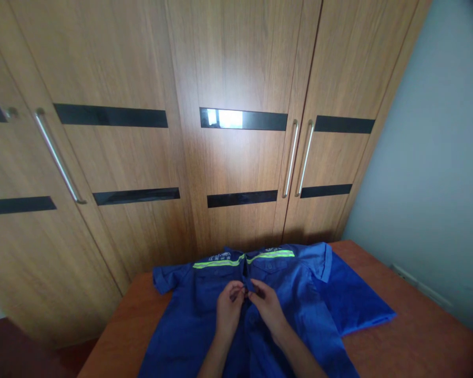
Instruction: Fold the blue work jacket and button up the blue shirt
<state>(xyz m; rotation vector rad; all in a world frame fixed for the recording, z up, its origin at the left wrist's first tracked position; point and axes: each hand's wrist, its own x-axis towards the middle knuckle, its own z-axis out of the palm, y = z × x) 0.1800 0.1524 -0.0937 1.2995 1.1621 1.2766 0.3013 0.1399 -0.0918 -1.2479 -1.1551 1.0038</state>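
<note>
A blue short-sleeved work shirt lies spread out, front side up, with yellow-green reflective strips across its chest. My left hand and my right hand meet over the shirt's front opening, below the collar. Both have their fingers pinched on the opening's edges, close together at chest height. Whatever small part of the placket sits between the fingertips is too small to make out. The lower end of the shirt runs out of view under my forearms.
A folded bright blue cloth lies partly beneath the shirt's right side. Both rest on a reddish-brown table. Behind it stands a wooden wardrobe with metal handles and dark strips. A pale wall rises at the right.
</note>
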